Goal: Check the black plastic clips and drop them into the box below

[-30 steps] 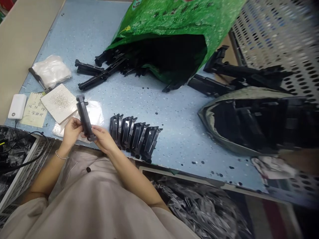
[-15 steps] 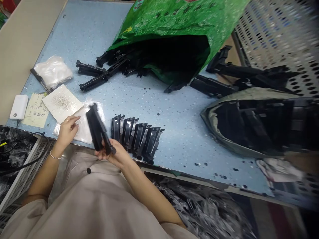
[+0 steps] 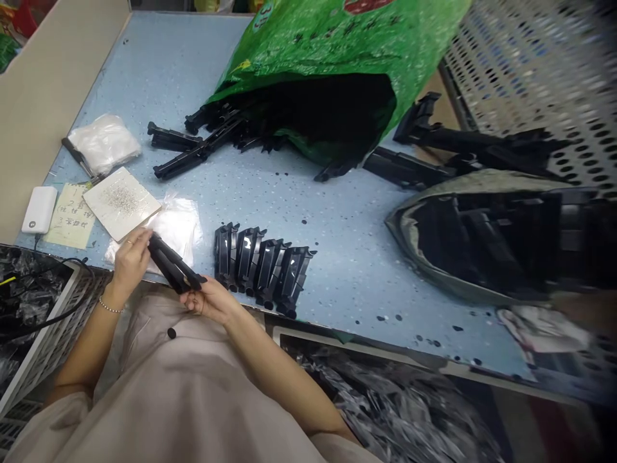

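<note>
A long black plastic part (image 3: 169, 265) is held over the table's front edge, tilted, between my two hands. My left hand (image 3: 131, 258) is closed on its upper left end, just below a white square pad (image 3: 121, 200) strewn with tiny pieces. The fingers of my right hand (image 3: 207, 299) grip its lower right end. Behind the part lie clear plastic bags (image 3: 180, 225). To the right of my right hand, several similar black parts (image 3: 250, 260) stand side by side in a row on the blue table (image 3: 347, 257).
A green sack (image 3: 337, 45) spills black parts (image 3: 193, 151) at the back. An open grey-green bag (image 3: 400, 238) of black parts is at the right. A white power bank (image 3: 39, 210), yellow note (image 3: 70, 218) and plastic-bag stack (image 3: 107, 143) lie at the left.
My right hand has moved slightly left with the black part, which has come down and leaned left. My left hand has closed on its upper end.
</note>
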{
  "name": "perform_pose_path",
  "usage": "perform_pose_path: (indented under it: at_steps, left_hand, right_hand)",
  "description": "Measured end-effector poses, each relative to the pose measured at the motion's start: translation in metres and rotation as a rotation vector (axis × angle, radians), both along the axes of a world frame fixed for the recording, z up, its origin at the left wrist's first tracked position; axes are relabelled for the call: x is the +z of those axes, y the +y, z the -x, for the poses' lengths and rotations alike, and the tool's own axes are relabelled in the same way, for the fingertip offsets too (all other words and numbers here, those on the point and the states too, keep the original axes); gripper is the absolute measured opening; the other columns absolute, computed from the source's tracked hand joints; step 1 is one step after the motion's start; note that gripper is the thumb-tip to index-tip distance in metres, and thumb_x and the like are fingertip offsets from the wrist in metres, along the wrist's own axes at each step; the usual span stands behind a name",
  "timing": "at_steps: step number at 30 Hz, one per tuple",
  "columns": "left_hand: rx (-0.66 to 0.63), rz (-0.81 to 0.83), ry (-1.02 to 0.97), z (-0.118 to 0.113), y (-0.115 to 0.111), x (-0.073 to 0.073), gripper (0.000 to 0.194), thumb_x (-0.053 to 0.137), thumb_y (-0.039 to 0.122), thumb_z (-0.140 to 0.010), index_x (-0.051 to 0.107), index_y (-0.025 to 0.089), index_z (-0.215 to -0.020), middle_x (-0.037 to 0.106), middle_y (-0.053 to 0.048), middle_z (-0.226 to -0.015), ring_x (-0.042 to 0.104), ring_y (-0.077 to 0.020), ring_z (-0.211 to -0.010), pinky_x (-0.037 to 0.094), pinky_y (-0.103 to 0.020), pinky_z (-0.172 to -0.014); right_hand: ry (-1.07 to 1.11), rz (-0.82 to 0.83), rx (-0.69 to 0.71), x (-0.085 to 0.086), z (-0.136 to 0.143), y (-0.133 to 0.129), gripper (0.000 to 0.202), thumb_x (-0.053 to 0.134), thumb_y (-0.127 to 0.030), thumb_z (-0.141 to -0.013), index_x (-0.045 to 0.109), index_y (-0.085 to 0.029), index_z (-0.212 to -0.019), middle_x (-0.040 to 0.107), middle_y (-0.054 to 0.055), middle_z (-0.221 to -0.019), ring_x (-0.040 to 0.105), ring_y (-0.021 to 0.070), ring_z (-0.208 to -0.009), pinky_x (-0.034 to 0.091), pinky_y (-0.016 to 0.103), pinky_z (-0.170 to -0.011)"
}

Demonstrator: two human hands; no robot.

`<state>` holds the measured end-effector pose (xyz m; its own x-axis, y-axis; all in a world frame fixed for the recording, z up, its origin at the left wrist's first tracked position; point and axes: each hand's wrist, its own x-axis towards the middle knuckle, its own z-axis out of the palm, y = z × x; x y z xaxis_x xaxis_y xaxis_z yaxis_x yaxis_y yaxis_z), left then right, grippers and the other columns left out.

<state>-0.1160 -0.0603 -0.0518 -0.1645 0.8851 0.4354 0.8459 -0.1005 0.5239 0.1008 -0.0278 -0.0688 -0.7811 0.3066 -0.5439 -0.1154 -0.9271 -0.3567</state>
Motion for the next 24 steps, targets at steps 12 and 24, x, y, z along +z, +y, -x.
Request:
perform_pose_path:
  at_steps: [12,24]
  left_hand:
    - [-0.501,-0.185,0.017,-0.072,-0.023,0.006,0.042,0.057,0.017,-0.096,0.06,0.031,-0.135,0.073,-0.008,-0.115,0.073,-0.0201,-0.095,0.065,-0.034,-0.082]
    - [-0.167,0.139,-0.584,-0.062,0.018,0.023,0.041,0.064,0.028,-0.093,0.064,0.029,-0.134,0.062,-0.009,-0.127,0.064,-0.0157,-0.1,0.056,-0.029,-0.088]
  right_hand:
    - [-0.264,-0.594,-0.491,0.022,-0.019,0.014,0.066,0.086,-0.028,-0.066,0.055,-0.027,-0.124,0.073,0.003,-0.109,0.071,0.0177,-0.099,0.059,0.028,-0.084]
    - [-1.197,-0.462,-1.727,-0.028,-0.283,-0.015,0.03,0.073,-0.025,-0.064,0.043,-0.024,-0.068,0.06,0.002,-0.072,0.068,0.019,-0.068,0.062,0.03,-0.053]
